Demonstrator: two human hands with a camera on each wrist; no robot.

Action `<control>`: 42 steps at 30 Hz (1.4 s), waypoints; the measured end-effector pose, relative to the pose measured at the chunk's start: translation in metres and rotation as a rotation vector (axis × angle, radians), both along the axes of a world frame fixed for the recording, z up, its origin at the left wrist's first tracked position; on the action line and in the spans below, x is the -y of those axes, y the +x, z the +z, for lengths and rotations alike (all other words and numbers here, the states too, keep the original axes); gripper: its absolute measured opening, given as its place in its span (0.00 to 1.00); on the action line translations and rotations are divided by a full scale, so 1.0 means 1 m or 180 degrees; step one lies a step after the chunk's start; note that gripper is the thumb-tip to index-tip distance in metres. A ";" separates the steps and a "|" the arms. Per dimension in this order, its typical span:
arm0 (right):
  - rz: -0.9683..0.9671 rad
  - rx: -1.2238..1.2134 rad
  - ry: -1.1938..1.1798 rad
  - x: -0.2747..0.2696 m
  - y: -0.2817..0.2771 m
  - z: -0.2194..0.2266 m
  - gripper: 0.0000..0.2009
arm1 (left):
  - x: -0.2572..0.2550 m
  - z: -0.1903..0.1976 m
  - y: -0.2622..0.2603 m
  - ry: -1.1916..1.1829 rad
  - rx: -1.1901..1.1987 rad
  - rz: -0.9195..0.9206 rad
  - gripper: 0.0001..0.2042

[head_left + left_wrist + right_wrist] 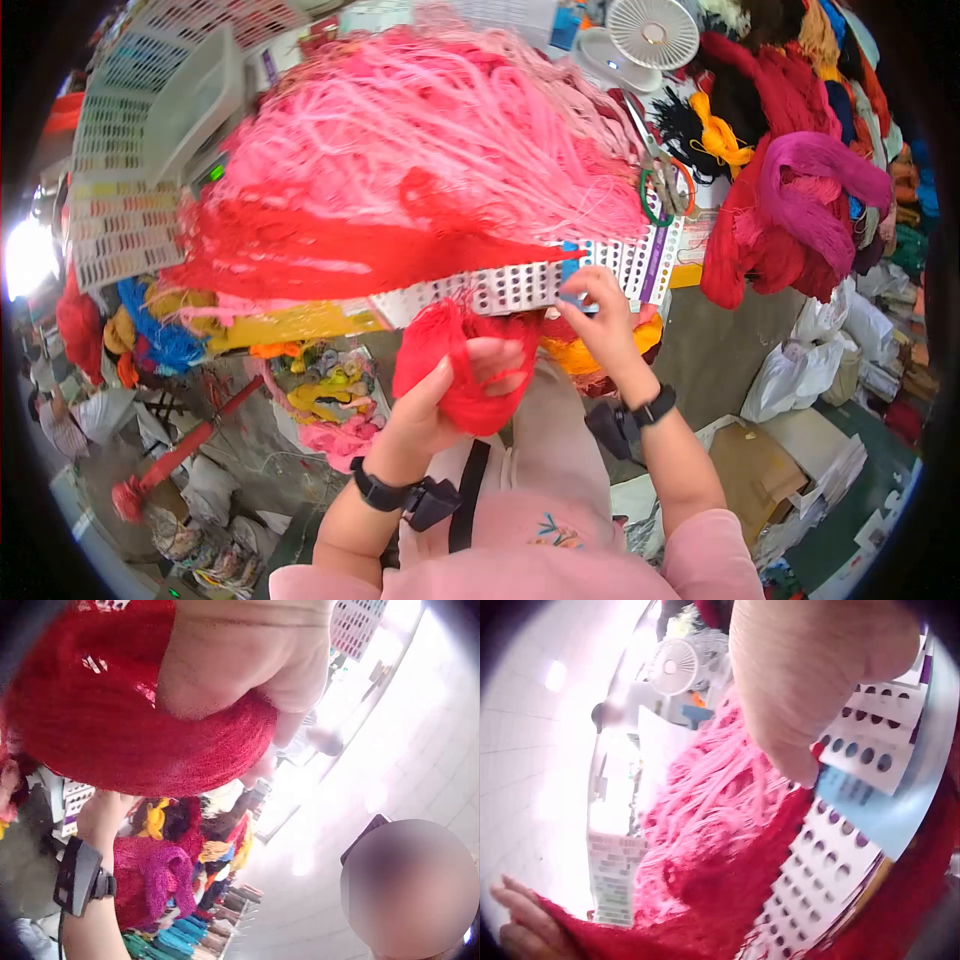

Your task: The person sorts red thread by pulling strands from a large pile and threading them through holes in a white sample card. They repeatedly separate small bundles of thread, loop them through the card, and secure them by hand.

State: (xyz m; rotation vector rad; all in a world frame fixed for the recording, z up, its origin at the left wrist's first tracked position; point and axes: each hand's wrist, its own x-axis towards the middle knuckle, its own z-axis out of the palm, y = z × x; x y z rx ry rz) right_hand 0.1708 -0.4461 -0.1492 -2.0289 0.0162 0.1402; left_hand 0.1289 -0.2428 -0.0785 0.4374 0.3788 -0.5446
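Note:
In the head view my left hand (450, 385) holds a loose skein of red yarn (425, 350), its strands looped over the fingers. The left wrist view shows this red skein (150, 750) hanging broad and close beneath the palm. My right hand (610, 330) is raised over the table's front edge, thumb and forefinger brought together. In the right wrist view its fingertips pinch the narrow end of a red yarn bundle (780, 825). That bundle (350, 250) stretches leftward across the pink yarn pile (400, 130) and tapers beside the right hand.
Colour sample cards (515, 287) with rows of dots lie under the red yarn. Scissors (665, 185) with green and orange handles lie right of the pile. A small white fan (652, 33) stands behind, a white basket (200, 110) at left. Magenta skeins (820, 185) hang at the right.

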 end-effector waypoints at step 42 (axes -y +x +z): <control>0.0735 -0.1853 0.1613 -0.225 -0.131 0.217 0.02 | -0.170 0.110 -0.112 -0.0494 0.0519 -0.0023 0.21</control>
